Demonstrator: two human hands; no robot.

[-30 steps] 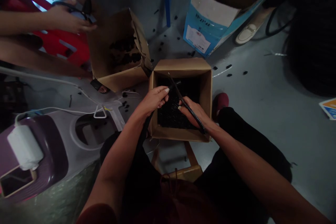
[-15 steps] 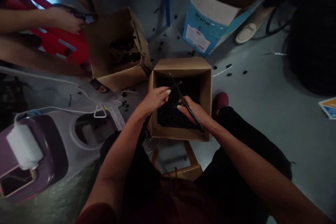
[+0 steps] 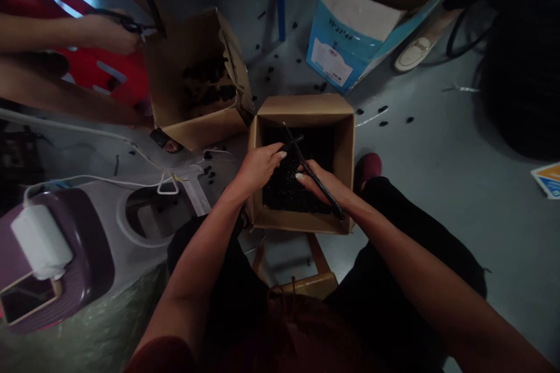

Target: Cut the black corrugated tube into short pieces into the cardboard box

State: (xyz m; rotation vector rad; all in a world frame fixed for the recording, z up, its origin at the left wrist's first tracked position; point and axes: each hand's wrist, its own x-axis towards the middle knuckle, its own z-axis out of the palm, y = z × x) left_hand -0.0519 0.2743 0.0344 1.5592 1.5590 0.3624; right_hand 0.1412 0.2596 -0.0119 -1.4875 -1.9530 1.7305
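Over a cardboard box (image 3: 301,106) on the floor between my legs, my left hand (image 3: 261,168) is closed around a black textured strip (image 3: 292,143), whose short end sticks out past the fingertips. A long, thin black stick-like tool (image 3: 321,186) with a pale tip lies across my right hand (image 3: 321,179); the fingers are closed on it. Its upper part crosses the strip's end; I cannot tell if they touch. Beneath both hands the box holds a dark, shiny mass of black material (image 3: 280,192), too dim to make out piece by piece.
Left of mine stands another cardboard box (image 3: 210,122) with black pieces inside; a co-worker's hand (image 3: 116,32) holds scissors beside it. A blue-and-white carton (image 3: 336,41) stands at the back. Small black pieces (image 3: 383,123) dot the floor. A purple stool (image 3: 94,233) bears a phone and white adapter.
Both hands keep nearly the same pose, still closed on the strip and the tool. The tool's lower end has shifted slightly right.
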